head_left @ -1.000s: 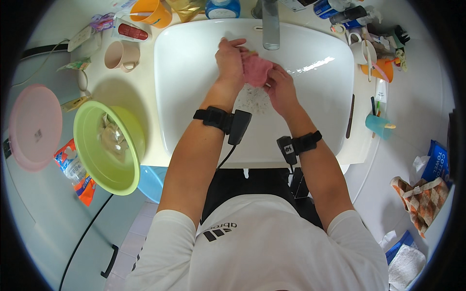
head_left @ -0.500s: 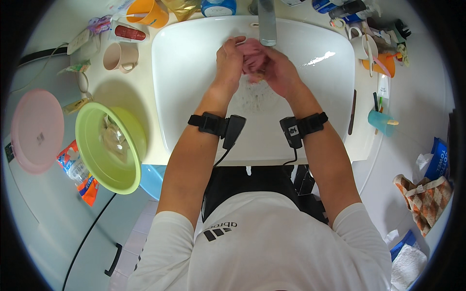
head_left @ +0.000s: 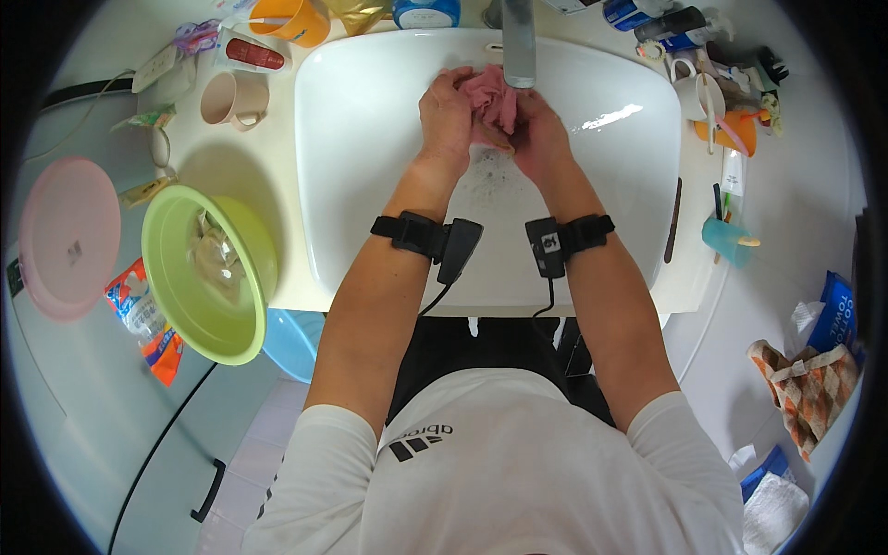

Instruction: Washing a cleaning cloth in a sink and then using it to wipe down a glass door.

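A crumpled, wet-looking pink cloth is bunched between my two hands over the white sink, just below the tap. My left hand grips its left side, fingers curled around the folds. On the other side my right hand presses against the cloth, its fingertips partly hidden behind it. Greyish suds lie on the basin floor beneath. Each wrist wears a black strap with a small box and a cable.
On the left, a green basin holding a pale item in water stands by the counter edge, near a beige mug. Cups with brushes, including an orange cup, line the right side. Bottles and an orange cup sit behind the sink.
The cloth has been turned and bunched differently, with more of it showing on top. Both hands are closer together, the left one shifted slightly right.
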Tool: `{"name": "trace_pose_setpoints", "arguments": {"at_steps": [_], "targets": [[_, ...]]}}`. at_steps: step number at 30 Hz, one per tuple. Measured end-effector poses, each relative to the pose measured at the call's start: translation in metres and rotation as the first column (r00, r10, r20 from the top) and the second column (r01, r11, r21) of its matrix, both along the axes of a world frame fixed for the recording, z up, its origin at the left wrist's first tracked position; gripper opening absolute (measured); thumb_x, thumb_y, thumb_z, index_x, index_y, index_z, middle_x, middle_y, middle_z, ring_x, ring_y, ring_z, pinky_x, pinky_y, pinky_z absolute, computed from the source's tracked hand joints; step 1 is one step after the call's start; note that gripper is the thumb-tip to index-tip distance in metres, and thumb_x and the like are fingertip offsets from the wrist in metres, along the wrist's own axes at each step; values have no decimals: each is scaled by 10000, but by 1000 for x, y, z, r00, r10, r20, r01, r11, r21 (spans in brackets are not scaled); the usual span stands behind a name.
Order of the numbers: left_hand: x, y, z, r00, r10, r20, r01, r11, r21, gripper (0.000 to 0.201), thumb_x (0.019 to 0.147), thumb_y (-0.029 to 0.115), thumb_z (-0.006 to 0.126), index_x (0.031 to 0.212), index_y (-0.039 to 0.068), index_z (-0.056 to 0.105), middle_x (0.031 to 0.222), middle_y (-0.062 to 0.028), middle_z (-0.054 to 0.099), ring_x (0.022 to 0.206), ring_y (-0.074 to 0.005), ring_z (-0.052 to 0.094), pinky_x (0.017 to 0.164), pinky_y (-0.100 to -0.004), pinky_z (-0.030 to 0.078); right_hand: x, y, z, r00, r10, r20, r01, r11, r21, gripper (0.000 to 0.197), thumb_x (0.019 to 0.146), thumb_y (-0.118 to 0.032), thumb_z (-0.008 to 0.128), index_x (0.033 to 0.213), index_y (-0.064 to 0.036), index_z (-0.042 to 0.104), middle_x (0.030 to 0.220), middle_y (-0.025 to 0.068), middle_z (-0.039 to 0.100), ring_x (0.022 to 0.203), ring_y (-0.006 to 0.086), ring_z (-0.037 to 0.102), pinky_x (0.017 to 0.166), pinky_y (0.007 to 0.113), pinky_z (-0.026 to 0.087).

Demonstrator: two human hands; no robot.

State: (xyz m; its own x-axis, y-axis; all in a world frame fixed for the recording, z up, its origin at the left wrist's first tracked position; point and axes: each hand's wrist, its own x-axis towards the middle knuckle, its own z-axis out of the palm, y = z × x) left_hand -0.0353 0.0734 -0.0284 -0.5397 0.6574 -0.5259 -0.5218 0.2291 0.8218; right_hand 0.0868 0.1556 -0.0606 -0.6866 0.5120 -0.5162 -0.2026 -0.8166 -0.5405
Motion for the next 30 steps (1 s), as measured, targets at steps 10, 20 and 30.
{"name": "trace_pose_setpoints", "arguments": {"at_steps": [10,20,30], "targets": [[16,4,-2,941,32,336,-87,985,152,739,1030,556,67,1462,86,440,1264,-111,611,1081,-294,565,967,-477,449,-21,-18,17,985,-111,130,82,974,211,199,934,-167,696,1026,-26,590,909,94,666,748,189,651,620,295,505],[3,1,2,772,251,584,-364,928,82,841,1015,590,90,1275,-51,569,776,-74,547,967,-318,619,969,-475,486,-22,-24,2,970,-241,4,241,969,-44,158,969,-183,593,997,-29,613,962,101,678,886,223,659,800,369,531],[0,2,-6,988,125,-91,-116,988,100,553,1058,360,270,1339,-28,546,1152,-144,686,1002,-242,620,920,-370,487,-19,1,-23,947,-193,-256,173,980,-98,285,1031,-186,408,1071,11,610,1060,112,657,957,237,604,883,403,479]]}}
